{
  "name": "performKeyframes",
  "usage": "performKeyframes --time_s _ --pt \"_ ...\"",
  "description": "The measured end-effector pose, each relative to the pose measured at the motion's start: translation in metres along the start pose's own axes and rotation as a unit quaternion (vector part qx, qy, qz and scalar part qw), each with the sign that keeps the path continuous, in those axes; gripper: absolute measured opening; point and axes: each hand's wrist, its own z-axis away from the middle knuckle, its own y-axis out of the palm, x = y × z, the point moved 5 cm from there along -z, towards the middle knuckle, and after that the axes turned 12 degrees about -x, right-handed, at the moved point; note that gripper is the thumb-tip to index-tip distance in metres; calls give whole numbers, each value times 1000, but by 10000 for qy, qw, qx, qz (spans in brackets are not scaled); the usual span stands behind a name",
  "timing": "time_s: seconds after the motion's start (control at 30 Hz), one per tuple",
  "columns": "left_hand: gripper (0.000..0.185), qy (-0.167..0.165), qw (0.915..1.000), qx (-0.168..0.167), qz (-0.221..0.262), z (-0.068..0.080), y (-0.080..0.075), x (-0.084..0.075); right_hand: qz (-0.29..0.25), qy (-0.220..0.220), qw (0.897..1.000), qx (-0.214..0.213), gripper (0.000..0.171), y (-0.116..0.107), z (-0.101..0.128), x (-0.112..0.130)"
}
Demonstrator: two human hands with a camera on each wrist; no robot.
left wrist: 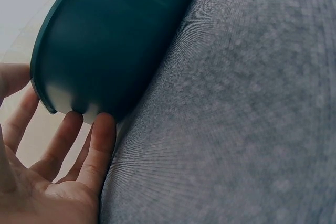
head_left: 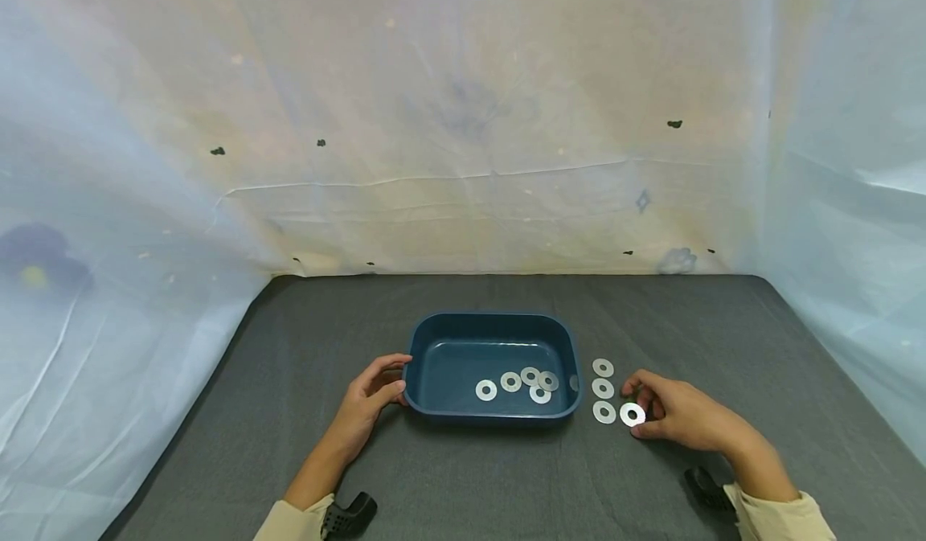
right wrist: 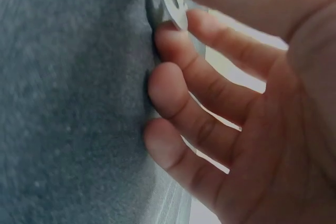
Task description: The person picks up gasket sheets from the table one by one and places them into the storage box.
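Note:
A dark blue tray [head_left: 434,328] sits mid-table with several flat metal washers [head_left: 530,377] lying in its near right part. My left hand [head_left: 394,380] rests against the tray's left end. In the left wrist view its straight fingertips [left wrist: 102,127] touch the tray's outer wall [left wrist: 105,40]. Right of the tray, three washers [head_left: 603,388] lie in a column on the cloth. Beside the nearest one, my right hand [head_left: 640,403] pinches a fourth washer [head_left: 633,414] by its edge. In the right wrist view the washer [right wrist: 173,1] sits between thumb and forefinger, the other fingertips [right wrist: 168,90] on the cloth.
The table is covered in grey cloth [head_left: 492,477], with pale plastic sheeting [head_left: 463,163] hung behind and at both sides. Black wrist-camera mounts show at my left sleeve [head_left: 350,513] and right sleeve [head_left: 705,489].

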Motion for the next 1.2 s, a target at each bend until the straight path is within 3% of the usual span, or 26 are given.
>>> performKeyframes --time_s 0.3,1.2 --pt "42 -25 10000 -7 -55 0 -1 1 -424 -121 9984 352 34 -1 0 -1" --pt "42 -98 9999 -9 -26 1 -1 -1 -17 221 9997 -118 31 -5 0 -3"
